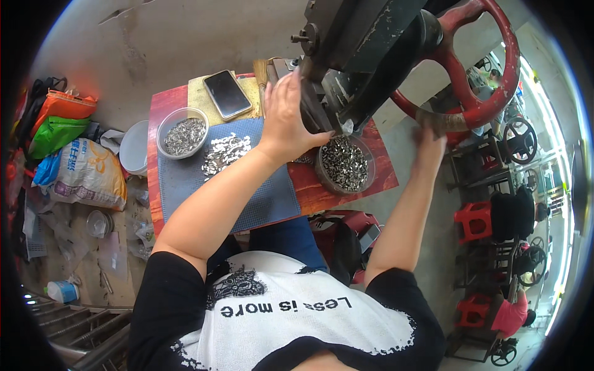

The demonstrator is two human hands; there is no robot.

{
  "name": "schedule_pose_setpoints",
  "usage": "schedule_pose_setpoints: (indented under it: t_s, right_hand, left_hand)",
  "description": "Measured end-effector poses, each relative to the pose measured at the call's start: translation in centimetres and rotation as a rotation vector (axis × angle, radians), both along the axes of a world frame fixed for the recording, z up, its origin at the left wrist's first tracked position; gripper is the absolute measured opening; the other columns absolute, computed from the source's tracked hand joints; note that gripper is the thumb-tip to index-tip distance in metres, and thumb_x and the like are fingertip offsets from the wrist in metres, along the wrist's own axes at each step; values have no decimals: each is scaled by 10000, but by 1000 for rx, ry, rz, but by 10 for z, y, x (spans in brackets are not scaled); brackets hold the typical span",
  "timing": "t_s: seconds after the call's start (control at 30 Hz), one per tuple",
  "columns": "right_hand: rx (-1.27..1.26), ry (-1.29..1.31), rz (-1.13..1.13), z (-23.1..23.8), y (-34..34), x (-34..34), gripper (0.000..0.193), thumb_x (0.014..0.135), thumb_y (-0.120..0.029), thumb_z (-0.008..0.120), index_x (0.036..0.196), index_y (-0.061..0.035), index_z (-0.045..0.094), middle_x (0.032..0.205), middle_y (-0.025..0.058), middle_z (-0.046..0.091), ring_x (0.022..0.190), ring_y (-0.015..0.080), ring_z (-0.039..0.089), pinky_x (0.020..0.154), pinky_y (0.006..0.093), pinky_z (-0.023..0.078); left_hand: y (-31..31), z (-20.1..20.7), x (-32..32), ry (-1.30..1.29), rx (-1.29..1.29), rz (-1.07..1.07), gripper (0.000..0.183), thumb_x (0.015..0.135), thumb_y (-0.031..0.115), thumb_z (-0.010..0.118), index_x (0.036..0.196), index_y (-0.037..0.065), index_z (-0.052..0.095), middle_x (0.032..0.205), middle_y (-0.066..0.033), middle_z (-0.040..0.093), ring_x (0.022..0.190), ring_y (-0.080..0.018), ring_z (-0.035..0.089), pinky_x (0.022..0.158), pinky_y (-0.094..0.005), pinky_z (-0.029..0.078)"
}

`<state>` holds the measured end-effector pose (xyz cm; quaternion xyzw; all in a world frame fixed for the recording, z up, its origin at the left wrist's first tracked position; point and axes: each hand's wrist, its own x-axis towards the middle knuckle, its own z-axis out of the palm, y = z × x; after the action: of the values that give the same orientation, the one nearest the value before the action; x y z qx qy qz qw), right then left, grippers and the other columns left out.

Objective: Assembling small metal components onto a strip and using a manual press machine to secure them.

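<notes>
My left hand (286, 117) is at the base of a dark hand press (346, 55), its fingers stretched out along the metal and its thumb spread to the right. Whether a small part sits at its fingertips is hidden. My right hand (428, 137), blurred, is on the lower rim of the press's red handwheel (473, 117), where a brown wrapping covers it. Just below my left thumb stands a clear round tub (345, 166) full of small shiny metal pieces. White and silver small pieces (224, 154) lie heaped on a blue-grey mat (185, 191) beside my left forearm.
Another clear tub (183, 133) of metal pieces stands at the table's left. A phone (227, 94) lies on a yellow cloth (199, 99) behind it, near a brush (260, 71). Bags (90, 173) and a white bucket (134, 147) stand left; people, red stools (473, 222) and presses are right.
</notes>
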<state>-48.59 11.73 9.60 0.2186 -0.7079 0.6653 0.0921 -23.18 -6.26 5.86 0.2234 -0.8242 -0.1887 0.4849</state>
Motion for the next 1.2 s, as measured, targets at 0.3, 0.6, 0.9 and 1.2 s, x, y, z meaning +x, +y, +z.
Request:
schedule_pose_setpoints:
  t_s: [0.3,0.6,0.9,1.2]
  right_hand:
    - [65,-500,763,-24,3,104,294,1014,-214,610,1111,56,677,984,33,710,865,92,633,807,240,501]
    - [552,203,362,-41,-2,104,303,903,-251,697,1074,-1,695,945,194,678,842,324,668,769,395,510]
    - [174,-561,720,-34,-18,95,307,1005,-281,603,1036,10,695,779,26,640,674,110,576,660,278,465]
    - [497,213,1122,-39,-48,226,340,839,-89,741,1148,4,635,1038,134,663,958,231,659,850,338,516]
  left_hand:
    - [64,12,-13,-122,-137,-347,1325,520,387,934,1527,-63,199,1407,-202,474,1445,-365,329,1186,-648,83]
    - [53,18,55,-350,47,15,1173,578,360,931,1471,-68,302,1455,-209,449,1448,-337,330,1221,-552,126]
    - [19,-11,94,-944,134,24,928,671,557,837,1317,-42,547,1435,-205,505,1457,-354,326,1204,-583,155]
    - [7,-7,156,-131,120,116,262,887,168,680,1072,-16,690,1109,-175,659,1066,-365,594,951,-437,453]
